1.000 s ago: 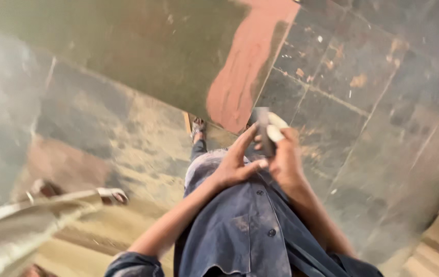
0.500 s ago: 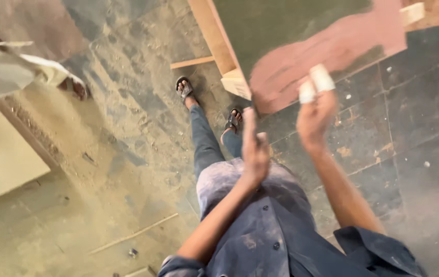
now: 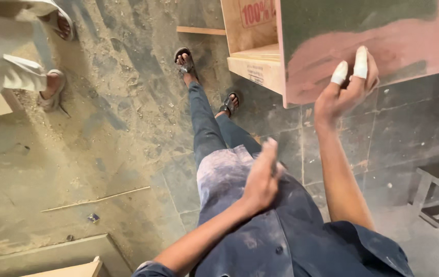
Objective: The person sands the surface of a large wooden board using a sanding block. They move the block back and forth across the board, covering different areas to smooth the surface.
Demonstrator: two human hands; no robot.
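At panel (image 3: 363, 36) edge, right hand (image 3: 345, 92)

The right hand (image 3: 346, 92), a second ago close against the left at the waist around a small dark thing, now reaches up to the pink-smeared board (image 3: 363, 46). The left hand (image 3: 261, 179) hangs by the hip, blurred, and that dark thing is out of sight.

We see a flat board (image 3: 368, 36) with a matt face, part dull green, part smeared in chalky pink. Beside it, the raw plywood panel (image 3: 252, 36) looks pale and unfinished. Our right hand (image 3: 345, 92) wears white cloth tape on two fingertips (image 3: 361, 64). The stone floor (image 3: 101, 133) is rough, grey and dusted with sawdust; our denim shirt (image 3: 291, 241) looks worn and dusty.
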